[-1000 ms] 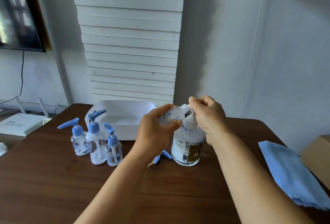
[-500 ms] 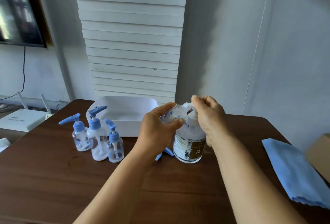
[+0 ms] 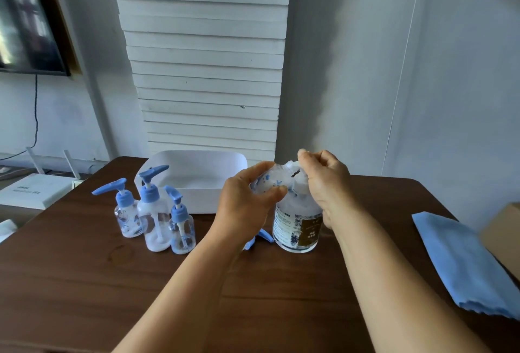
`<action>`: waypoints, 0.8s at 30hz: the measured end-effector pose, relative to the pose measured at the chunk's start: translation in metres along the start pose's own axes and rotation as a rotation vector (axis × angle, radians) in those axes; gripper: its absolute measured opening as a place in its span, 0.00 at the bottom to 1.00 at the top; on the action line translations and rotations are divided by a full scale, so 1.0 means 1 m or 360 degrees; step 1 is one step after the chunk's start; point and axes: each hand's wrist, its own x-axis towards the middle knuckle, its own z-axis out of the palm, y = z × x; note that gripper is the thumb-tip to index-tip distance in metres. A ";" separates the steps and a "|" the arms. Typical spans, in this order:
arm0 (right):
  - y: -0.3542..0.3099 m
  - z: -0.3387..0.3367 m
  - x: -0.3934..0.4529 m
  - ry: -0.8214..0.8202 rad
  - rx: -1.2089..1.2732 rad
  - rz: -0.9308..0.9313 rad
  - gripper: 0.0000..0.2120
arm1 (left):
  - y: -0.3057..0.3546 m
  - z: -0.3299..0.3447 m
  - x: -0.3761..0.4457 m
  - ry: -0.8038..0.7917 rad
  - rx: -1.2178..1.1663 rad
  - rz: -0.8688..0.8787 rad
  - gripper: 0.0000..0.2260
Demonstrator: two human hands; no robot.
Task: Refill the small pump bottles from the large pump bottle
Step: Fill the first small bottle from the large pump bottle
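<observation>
Large pump bottle (image 3: 297, 226) is stood upright on the dark wooden table (image 3: 84, 282), right of centre, clear with a brown-and-white label. Its white pump head is covered by the right hand (image 3: 326, 181), fingers curled down over the top of the pump; thumb and fingertips are bunched near the nozzle. A small clear bottle (image 3: 270, 179), cap off, is gripped in the left hand (image 3: 247, 203), tilted with its mouth brought up against the large pump's nozzle; whether liquid is flowing cannot be told. A loose blue pump cap (image 3: 260, 238) is laid on the table just beside the large bottle's base, partly hidden by the left wrist. Three more small pump bottles (image 3: 154, 212) with blue pumps are grouped upright at left, touching or nearly so. A white tray (image 3: 197, 178) is placed behind them, against the wall side. A folded blue cloth (image 3: 464, 262) is laid at the table's right edge, well apart from the bottles.
</observation>
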 end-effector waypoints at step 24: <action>0.011 0.005 0.009 0.0101 0.0083 0.0127 0.15 | -0.004 0.001 0.000 -0.0010 -0.0033 0.0011 0.20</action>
